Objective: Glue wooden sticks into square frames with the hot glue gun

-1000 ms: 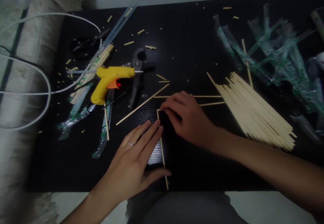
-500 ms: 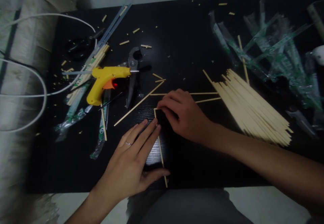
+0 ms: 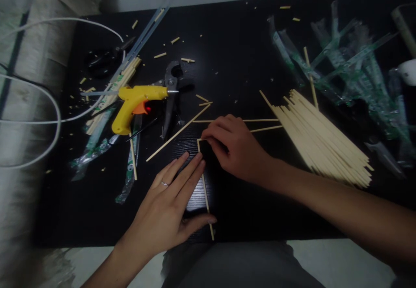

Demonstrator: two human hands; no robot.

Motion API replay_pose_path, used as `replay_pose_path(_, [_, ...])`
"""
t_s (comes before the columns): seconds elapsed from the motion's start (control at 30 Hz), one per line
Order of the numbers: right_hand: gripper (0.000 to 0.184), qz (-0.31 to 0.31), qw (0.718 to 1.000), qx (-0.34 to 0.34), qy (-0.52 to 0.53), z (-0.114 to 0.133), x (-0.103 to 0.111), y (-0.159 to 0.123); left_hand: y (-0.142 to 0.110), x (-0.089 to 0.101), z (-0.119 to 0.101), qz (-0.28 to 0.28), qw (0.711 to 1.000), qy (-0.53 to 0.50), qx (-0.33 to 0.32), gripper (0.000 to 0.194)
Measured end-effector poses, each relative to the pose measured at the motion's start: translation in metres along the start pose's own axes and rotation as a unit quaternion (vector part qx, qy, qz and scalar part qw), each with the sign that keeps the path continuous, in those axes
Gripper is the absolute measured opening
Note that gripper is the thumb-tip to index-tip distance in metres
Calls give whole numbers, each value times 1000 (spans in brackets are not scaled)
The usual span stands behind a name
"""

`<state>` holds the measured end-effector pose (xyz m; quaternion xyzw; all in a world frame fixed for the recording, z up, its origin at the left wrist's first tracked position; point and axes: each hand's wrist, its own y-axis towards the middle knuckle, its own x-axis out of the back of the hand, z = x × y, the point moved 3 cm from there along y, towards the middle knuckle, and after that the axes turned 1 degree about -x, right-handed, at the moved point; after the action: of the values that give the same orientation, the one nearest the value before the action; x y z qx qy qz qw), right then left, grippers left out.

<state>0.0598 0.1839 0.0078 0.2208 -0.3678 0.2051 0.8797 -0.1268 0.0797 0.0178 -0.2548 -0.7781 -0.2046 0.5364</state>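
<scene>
My left hand (image 3: 172, 201), a ring on one finger, lies flat with fingers stretched out. Its fingertips and thumb press on a thin wooden stick (image 3: 206, 192) that runs toward the table's front edge. At the stick's far end, my right hand (image 3: 229, 142) is closed in a pinch. It holds a second thin wooden stick (image 3: 202, 140), which meets the first at a corner; most of this piece is hidden by the fingers. Beyond the right hand lie two more sticks, one of them (image 3: 260, 120) partly covered by it.
A yellow glue gun (image 3: 143, 92) with a red light lies at left beside dark cutters (image 3: 170, 80). Black scissors (image 3: 100, 60) and a white cable (image 3: 58, 119) are farther left. At right are a pile of sticks (image 3: 321, 136), plastic wrappers (image 3: 367, 67) and a blade (image 3: 386, 158).
Both hands hold nearly the same place on the sticks. Only a slight shift of the view shows.
</scene>
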Motion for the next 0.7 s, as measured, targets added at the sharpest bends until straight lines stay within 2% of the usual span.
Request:
replay_pose_path(0.47, [20, 5, 1000, 3, -7, 1, 0, 0, 1, -1, 0, 5, 1000, 16, -6, 91])
replay_pose_path(0.7, [25, 7, 1000, 14, -5, 1, -1, -1, 1, -1, 1, 3, 1000, 25, -8, 93])
